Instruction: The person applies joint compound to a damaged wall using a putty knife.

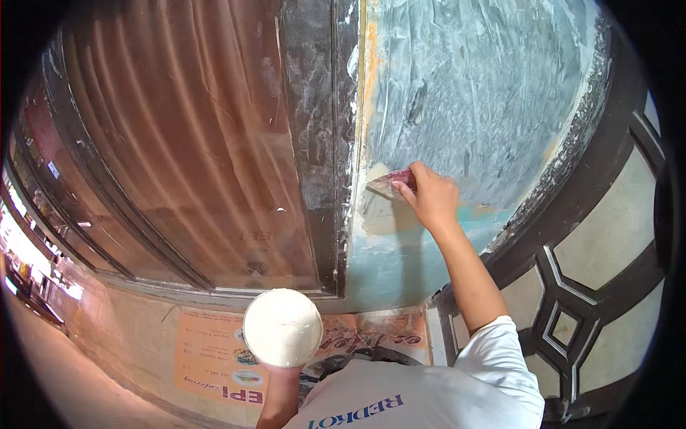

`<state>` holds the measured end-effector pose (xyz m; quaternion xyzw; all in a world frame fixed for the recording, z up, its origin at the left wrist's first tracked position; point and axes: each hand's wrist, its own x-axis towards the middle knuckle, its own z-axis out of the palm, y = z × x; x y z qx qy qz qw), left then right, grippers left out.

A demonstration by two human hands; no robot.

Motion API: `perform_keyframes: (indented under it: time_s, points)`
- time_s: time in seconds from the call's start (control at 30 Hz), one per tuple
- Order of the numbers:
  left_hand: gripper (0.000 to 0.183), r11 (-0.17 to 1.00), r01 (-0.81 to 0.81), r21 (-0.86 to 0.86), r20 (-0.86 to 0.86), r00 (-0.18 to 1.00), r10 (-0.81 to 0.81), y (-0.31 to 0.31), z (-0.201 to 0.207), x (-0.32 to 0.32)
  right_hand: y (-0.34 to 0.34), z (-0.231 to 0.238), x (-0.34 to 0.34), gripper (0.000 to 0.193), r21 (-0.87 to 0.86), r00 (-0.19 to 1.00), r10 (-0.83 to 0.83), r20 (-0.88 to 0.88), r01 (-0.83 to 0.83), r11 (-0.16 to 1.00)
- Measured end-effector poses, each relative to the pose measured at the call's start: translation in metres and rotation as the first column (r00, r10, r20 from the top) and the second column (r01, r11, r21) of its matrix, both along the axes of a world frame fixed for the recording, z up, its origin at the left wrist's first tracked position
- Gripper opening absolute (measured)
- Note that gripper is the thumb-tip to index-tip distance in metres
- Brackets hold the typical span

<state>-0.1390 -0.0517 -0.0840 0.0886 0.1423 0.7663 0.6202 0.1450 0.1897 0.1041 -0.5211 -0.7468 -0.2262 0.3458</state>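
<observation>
My right hand (433, 194) is closed around the reddish handle of a putty knife (384, 185). The knife's blade lies against the wall (464, 93), near its left edge. Pale filler is smeared in streaks over the blue-grey paint there, and a cream patch shows beside the blade. Low on the left, my left hand (283, 375) holds up a round tub of white putty (283, 327) from beneath. Its fingers are mostly hidden under the tub, whose top is filled with smooth off-white paste.
Left of the wall stands a dark-framed window (314, 129) with a brown curtain (179, 136) behind its glass. At the right is a dark wooden door (607, 300) with pale panels. An orange printed banner (207, 350) lies below the window.
</observation>
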Motion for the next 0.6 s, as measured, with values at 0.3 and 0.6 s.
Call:
perform_keyframes:
  time_s: [0.3,0.6]
  points:
    - [0.067,0.991,-0.001,0.131,-0.204,0.979,0.028,-0.006,-0.003,-0.005,-0.011,0.034,-0.006,0.038,0.002,0.925,-0.161,-0.345,0.172,0.985]
    - [0.068,0.987,0.054,0.151,-0.075,0.996,-0.043,-0.008,-0.005,-0.010,0.001,-0.003,-0.006,0.038,-0.088,0.994,-0.077,-0.077,0.070,0.994]
